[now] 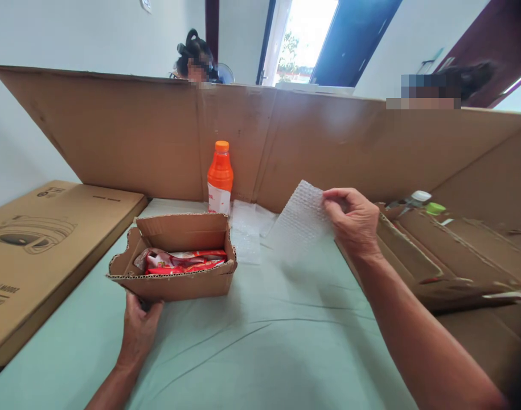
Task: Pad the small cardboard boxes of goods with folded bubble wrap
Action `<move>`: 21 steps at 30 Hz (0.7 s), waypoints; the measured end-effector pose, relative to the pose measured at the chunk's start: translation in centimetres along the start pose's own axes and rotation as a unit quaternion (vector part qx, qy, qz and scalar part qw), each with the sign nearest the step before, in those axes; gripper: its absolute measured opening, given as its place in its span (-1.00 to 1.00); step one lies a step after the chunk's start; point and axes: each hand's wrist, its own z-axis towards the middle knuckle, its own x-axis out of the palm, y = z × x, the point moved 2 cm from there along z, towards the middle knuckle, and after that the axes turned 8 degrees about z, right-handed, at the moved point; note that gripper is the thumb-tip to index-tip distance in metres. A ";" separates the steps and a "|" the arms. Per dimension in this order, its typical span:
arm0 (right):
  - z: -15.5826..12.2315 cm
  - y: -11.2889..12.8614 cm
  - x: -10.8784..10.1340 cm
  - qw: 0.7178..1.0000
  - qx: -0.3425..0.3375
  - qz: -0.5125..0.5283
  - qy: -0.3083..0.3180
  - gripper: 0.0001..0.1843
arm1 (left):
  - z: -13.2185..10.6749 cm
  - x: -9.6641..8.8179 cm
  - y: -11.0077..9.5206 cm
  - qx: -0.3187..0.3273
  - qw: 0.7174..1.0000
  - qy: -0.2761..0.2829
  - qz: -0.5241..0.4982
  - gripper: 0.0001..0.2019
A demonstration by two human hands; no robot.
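My right hand (353, 219) pinches a small sheet of bubble wrap (300, 222) by its upper right edge and holds it above the green cloth. At the lower left, my left hand (141, 324) grips the near bottom corner of a small open cardboard box (192, 288); some of its fingers are hidden beneath or behind the box. Inside the box lie red and white plastic packets (185, 262). More clear bubble wrap (246, 233) rests on the cloth to the right of the box. An orange bottle (220, 176) with an orange cap stands upright behind the box.
A tall cardboard panel (328, 142) runs across the back. A large flat printed carton (50, 239) lies at left. Cardboard boxes (456, 250) at right hold items with white (421, 196) and green caps (435, 208). Two people's heads show beyond the panel.
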 end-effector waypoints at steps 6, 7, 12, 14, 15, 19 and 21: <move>0.2 -5.7 2.9 0.994 0.053 0.015 0.091 -0.82 | 0.0 0.1 -0.2 0.011 1.000 -0.003 -0.011 -0.42; 0.1 -6.9 3.8 0.992 0.056 0.009 0.111 -0.81 | 0.0 0.1 -0.2 0.008 1.000 -0.006 -0.008 -0.45; -0.1 -11.1 8.5 0.987 0.057 -0.008 0.153 -0.78 | 0.1 0.0 0.6 -0.015 1.000 -0.018 0.010 -0.49; 0.3 -12.1 10.0 0.986 0.058 -0.014 0.157 -0.76 | 0.0 -0.1 0.8 -0.019 1.000 -0.017 0.011 -0.47; 0.6 -12.5 10.6 0.986 0.058 -0.018 0.156 -0.75 | 0.0 -0.1 0.9 -0.020 1.000 -0.014 0.008 -0.46; 0.2 -12.4 11.5 0.988 0.043 -0.034 0.145 -0.70 | -0.2 -0.1 0.9 -0.029 1.000 -0.007 -0.001 -0.49; -2.0 -10.9 11.0 0.981 0.011 -0.012 0.191 -0.68 | -0.2 -0.1 0.8 -0.031 0.999 -0.014 -0.003 -0.49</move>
